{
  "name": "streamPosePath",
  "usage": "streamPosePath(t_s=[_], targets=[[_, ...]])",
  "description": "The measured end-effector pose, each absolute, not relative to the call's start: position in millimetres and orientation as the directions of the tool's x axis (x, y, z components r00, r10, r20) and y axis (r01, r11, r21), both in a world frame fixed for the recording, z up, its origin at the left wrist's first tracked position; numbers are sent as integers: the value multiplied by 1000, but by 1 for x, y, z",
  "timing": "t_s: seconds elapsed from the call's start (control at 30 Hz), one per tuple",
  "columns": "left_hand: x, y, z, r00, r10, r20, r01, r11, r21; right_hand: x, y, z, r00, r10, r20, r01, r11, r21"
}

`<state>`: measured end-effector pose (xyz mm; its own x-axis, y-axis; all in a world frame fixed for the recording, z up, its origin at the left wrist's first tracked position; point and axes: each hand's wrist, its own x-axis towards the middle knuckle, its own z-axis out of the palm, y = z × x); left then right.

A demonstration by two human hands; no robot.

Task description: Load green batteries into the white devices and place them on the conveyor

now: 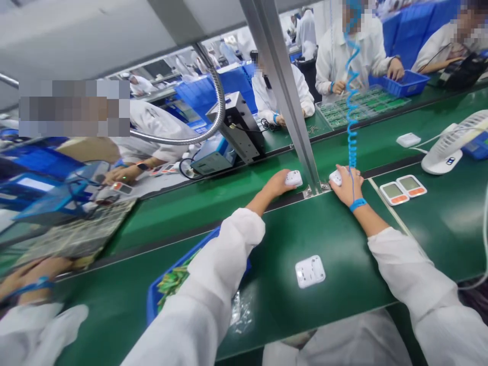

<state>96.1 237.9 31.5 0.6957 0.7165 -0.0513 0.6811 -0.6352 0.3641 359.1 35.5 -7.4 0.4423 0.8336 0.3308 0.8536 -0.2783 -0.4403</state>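
Observation:
Both arms reach to the far side of the green bench. My left hand is closed around a small white plastic casing, left of the metal post. Right of the post, my right hand, with a blue wrist strap, is closed on another white casing; the fingers hide much of it. Nearer to me, a square white casing lies flat, small dark details on its upper face. Two white and orange devices with grey screens lie side by side to the right of my right hand.
An upright metal post stands between my hands. A coiled blue cord hangs by my right hand. A blue bin with green and yellow parts is beside my left arm. A white fan stands right. Co-workers sit opposite and left.

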Motion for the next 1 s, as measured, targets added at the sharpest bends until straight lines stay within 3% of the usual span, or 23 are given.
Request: streamPosePath(t_s=[0.23, 0.5, 0.7, 1.0], targets=[[43, 147, 68, 738, 674, -29, 641, -687, 341, 310, -30, -6, 440, 864, 245, 856, -321, -406], [1, 16, 16, 762, 642, 88, 513, -679, 525, 277, -30, -9, 95, 960, 263, 895, 33, -445], [-17, 9, 1, 629, 757, 178, 515, -577, 634, 281, -35, -9, 39, 961, 275, 877, 99, -470], [-19, 39, -13, 433, 846, 311, 534, -519, 668, 250, -11, -5, -52, 953, 300, 860, 195, -472]])
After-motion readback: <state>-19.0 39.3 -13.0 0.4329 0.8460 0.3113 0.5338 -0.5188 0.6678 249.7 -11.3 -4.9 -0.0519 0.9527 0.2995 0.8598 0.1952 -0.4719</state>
